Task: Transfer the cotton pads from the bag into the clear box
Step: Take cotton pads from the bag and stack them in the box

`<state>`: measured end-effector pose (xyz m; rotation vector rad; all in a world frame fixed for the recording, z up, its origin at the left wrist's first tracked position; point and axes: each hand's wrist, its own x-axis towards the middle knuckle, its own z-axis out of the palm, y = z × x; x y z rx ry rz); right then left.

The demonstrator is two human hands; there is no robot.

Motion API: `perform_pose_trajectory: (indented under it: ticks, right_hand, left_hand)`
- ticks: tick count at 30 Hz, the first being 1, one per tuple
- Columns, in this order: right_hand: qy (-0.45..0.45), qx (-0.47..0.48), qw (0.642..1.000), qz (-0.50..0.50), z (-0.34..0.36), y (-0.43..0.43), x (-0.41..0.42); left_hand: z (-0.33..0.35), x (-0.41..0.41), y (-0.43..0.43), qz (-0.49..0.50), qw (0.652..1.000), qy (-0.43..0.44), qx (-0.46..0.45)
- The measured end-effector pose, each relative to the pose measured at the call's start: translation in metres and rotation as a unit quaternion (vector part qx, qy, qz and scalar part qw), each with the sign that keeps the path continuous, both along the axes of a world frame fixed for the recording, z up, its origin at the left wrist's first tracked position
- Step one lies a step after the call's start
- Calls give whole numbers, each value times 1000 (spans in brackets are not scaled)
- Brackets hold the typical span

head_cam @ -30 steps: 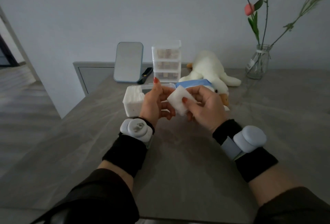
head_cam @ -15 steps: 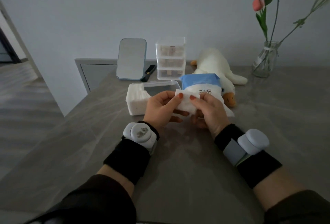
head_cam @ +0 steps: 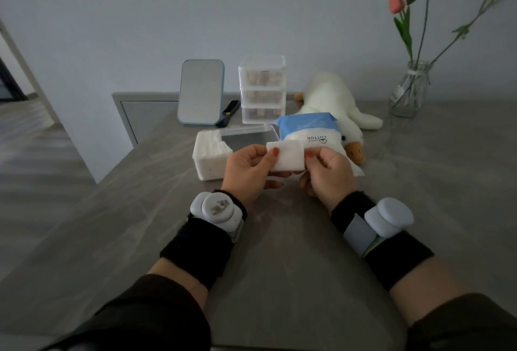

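A small stack of white cotton pads (head_cam: 288, 157) is held above the table between both hands. My left hand (head_cam: 249, 171) pinches its left edge with thumb on top, and my right hand (head_cam: 327, 173) pinches its right edge. Just behind them lies the blue and white cotton pad bag (head_cam: 306, 129), printed with the word COTTON. The clear box (head_cam: 246, 136) stands to the left of the bag, with a row of white pads (head_cam: 212, 149) filling its left part and the right part showing bare.
At the back of the grey table (head_cam: 279, 238) stand a blue-framed mirror (head_cam: 201, 92), a clear three-drawer organiser (head_cam: 263, 89), a white plush duck (head_cam: 333, 101) and a glass vase (head_cam: 409, 89) with flowers. The table's left edge runs diagonally past the box.
The hands have lowered the pads a little and turned them flat, now gripping them by opposite edges. The bag, earlier hidden behind the hands, now shows fully.
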<state>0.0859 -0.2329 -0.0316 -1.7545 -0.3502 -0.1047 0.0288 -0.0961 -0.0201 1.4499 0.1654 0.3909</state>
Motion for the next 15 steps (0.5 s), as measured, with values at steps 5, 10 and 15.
perform_pose_trajectory:
  ticks: [5, 10, 15]
  right_hand:
    - [-97, 3, 994, -42, 3, 1, -5]
    - [-127, -57, 988, -70, 1, 0, -6]
    - [-108, -51, 991, -62, -3, 0, -1]
  left_hand:
    - [2, 0, 1, -7, 999, 0, -41]
    - [4, -2, 1, -19, 998, -1, -52]
    - [5, -4, 0, -29, 998, -2, -53]
